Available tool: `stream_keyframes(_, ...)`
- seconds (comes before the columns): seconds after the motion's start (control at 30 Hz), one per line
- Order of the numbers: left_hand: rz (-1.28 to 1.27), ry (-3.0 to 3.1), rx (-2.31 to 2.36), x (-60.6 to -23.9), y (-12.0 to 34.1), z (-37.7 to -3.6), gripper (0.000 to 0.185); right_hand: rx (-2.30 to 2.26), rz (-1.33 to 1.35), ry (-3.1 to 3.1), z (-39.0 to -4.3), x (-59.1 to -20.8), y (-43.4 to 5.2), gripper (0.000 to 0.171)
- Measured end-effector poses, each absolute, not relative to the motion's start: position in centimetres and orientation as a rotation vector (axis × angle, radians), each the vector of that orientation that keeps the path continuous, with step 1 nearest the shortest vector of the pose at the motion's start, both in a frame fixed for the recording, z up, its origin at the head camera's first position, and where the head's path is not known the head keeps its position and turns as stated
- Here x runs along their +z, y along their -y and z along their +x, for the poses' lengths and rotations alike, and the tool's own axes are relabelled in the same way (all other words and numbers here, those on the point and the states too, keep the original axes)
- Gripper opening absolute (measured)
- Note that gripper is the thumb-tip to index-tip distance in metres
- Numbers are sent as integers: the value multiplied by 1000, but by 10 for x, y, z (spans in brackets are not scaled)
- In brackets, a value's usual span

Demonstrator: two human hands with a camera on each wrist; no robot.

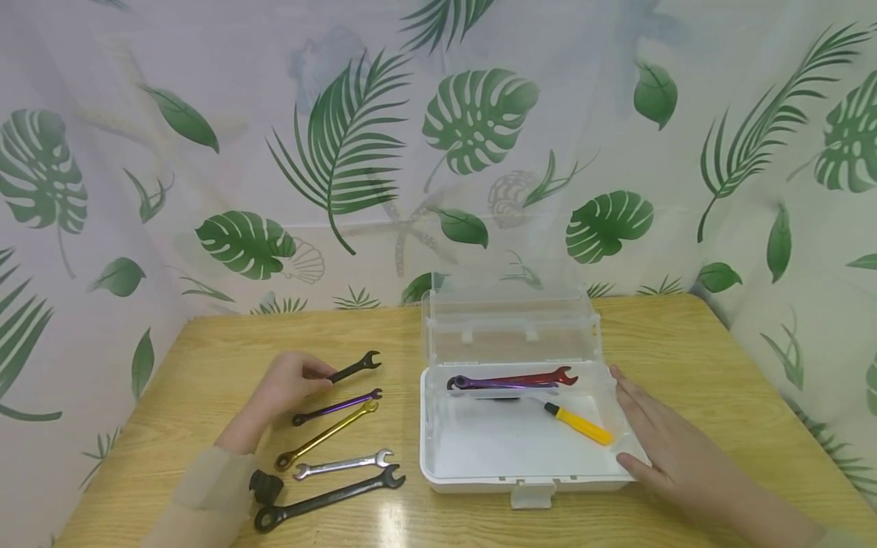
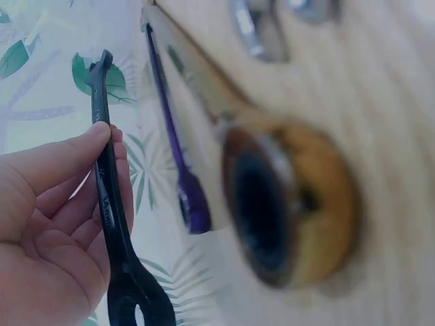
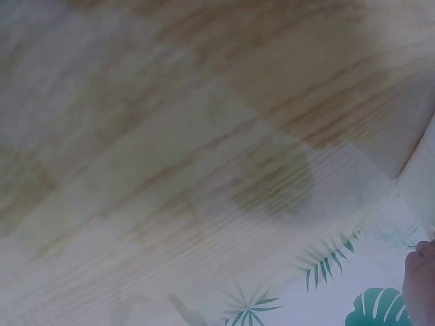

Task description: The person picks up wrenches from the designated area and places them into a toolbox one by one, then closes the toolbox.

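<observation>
My left hand [image 1: 294,382] pinches a black combination wrench [image 2: 105,176] between thumb and fingers, its open-end jaw pointing away to the right in the head view. Just below that hand, a purple wrench [image 1: 337,408] and a gold wrench [image 1: 327,436] lie side by side on the table. My right hand [image 1: 668,441] rests along the right wall of a white toolbox [image 1: 426,426], fingers stretched out and thumb at the front corner. Inside the box are a red wrench [image 1: 534,378], a purple wrench [image 1: 507,386] overlapping it, and a yellow-handled screwdriver [image 1: 582,425].
Nearer the front left lie a silver open-end wrench [image 1: 342,464] and a large black combination wrench [image 1: 329,498]. The toolbox's clear lid [image 1: 514,320] stands raised at the back, close to the leaf-print curtain [image 1: 370,190]. A white latch [image 1: 532,495] hangs at the box's front.
</observation>
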State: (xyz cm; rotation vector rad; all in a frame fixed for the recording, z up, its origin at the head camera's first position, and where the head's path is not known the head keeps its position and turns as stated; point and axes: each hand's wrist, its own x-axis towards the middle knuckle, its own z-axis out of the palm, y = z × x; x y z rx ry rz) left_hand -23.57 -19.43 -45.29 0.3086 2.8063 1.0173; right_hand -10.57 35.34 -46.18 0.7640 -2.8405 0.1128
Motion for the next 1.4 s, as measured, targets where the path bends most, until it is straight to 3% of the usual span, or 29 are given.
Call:
stream_keyframes(0.5,335,-2810,1054,-422,185,-240,17,70,850,2722,-112,-463,-356,95)
stream_keyframes(1.4,588,-2748,1042,-371,110,-239,18,36,860,2706,-111,-461,-354,96)
